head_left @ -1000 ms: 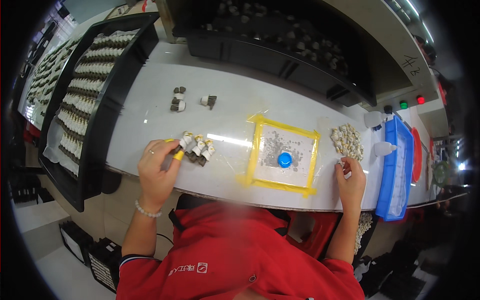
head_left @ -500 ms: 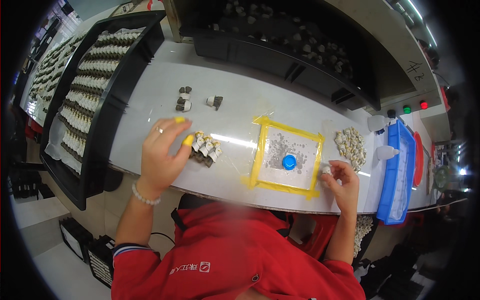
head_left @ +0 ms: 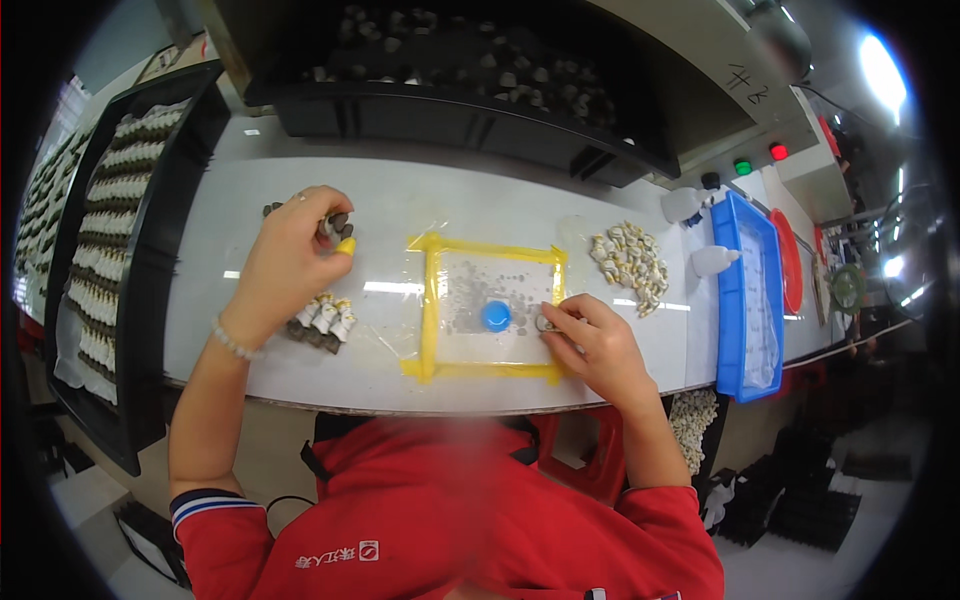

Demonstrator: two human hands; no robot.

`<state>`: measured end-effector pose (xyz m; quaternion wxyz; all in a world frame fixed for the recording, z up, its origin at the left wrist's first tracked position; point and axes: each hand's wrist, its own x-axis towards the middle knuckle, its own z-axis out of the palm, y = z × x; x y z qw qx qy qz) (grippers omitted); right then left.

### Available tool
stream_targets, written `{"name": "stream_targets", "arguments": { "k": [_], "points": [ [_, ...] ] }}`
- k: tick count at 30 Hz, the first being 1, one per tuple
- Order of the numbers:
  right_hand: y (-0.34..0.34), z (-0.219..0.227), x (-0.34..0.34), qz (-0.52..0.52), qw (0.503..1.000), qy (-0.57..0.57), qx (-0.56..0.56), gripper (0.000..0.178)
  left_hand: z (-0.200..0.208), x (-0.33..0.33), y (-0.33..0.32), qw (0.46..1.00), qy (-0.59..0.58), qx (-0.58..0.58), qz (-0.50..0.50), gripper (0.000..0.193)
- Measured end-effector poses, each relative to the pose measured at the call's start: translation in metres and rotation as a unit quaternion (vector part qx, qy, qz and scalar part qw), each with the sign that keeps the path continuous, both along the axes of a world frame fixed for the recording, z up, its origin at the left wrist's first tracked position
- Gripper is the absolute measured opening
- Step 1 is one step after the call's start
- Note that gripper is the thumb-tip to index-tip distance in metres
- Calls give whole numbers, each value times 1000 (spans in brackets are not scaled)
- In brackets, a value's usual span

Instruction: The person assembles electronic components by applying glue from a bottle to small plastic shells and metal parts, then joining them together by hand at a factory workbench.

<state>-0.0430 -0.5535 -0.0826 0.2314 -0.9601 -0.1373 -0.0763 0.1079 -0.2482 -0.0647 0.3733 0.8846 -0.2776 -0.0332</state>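
Note:
My left hand (head_left: 285, 250), yellow covers on two fingertips, is closed on a small dark-and-white figurine body (head_left: 336, 224). Another dark piece (head_left: 271, 209) shows just beyond that hand. Nearer me a cluster of white figurines (head_left: 324, 320) with dark bases lies on the table. My right hand (head_left: 600, 350) pinches a small white figurine head (head_left: 545, 322), mostly hidden by the fingers, over the right edge of a yellow-taped square (head_left: 432, 310). Inside the square, a round blue cap (head_left: 496, 316) sits on a wet-spotted surface.
White-and-yellow small pieces (head_left: 632, 265) are heaped right of the square. Beyond stand two white squeeze bottles (head_left: 714, 261) and a blue tray (head_left: 735, 300). A black bin (head_left: 400, 110) borders the far side; a black tray (head_left: 190, 200) of figurine rows stands left.
My left hand has gone from hovering open to gripping a dark-and-white body. My right hand has brought its white piece to the taped square's edge. The whole view has shifted.

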Motion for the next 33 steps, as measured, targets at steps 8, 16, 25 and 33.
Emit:
{"name": "stream_targets", "arguments": {
  "k": [8, 16, 25, 33],
  "points": [
    [10, 3, 8, 0, 997, 16, 71, 27, -19, -79, -14, 804, 450, -386, -50, 40],
    [32, 6, 28, 43, 999, 2, 33, 22, -44, -119, -40, 689, 524, -501, 15, 22],
    [41, 18, 34, 89, 994, 1, -56, 20, -38, -119, -46, 720, 474, -506, 19, 32],
    [35, 5, 22, 14, 995, 28, 96, 22, -49, -122, -54, 712, 447, -540, 29, 29]
  ]
}}
